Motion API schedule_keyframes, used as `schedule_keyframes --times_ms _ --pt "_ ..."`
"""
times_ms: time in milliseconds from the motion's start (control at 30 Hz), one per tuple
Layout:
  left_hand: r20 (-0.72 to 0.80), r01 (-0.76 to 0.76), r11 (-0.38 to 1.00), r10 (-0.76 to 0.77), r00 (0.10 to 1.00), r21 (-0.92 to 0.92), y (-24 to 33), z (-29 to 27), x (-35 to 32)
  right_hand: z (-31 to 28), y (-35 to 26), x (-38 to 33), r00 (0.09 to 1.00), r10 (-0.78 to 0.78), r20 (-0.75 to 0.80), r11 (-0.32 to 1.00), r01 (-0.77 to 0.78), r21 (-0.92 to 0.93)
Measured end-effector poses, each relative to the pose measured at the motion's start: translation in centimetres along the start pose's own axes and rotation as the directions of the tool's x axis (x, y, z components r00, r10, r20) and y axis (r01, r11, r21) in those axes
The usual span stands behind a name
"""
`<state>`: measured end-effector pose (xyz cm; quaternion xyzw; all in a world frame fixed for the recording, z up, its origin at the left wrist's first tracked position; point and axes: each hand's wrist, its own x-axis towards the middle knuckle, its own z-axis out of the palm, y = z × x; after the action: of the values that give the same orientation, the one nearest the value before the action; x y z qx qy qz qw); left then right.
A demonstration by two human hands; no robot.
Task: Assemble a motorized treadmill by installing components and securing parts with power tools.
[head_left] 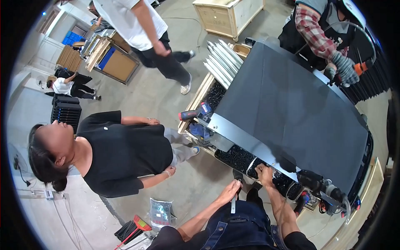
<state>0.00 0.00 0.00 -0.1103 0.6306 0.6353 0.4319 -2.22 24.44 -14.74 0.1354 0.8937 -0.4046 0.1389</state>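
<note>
My right hand reaches into a wooden tray of small black screws under the edge of a large dark panel. Its fingers curl down among the screws, and I cannot see whether they hold any. My left hand lies flat with its fingers stretched out, just above my denim apron and touching a small dark object near the tray's corner. A bright metal strip runs along the panel's near edge.
A black power screwdriver with a hose lies right of my hand. A person in a black shirt stands at left and one in white beyond. A gloved co-worker holds an orange tool across the panel. Silver metal profiles lean nearby.
</note>
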Motion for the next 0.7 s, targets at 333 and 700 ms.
schedule_keyframes --times_ms 333,700 --pt "-0.099 -0.347 0.928 0.336 0.937 -0.138 6.7 5.2 -4.5 -11.7 -14.1 -10.6 0.995 -0.001 0.101 0.578 -0.082 0.812" --pt "0.109 -0.468 0.850 0.503 0.857 -0.244 9.4 14.3 -7.1 -22.0 -15.1 -18.0 0.798 -0.406 -0.445 0.650 0.594 0.474"
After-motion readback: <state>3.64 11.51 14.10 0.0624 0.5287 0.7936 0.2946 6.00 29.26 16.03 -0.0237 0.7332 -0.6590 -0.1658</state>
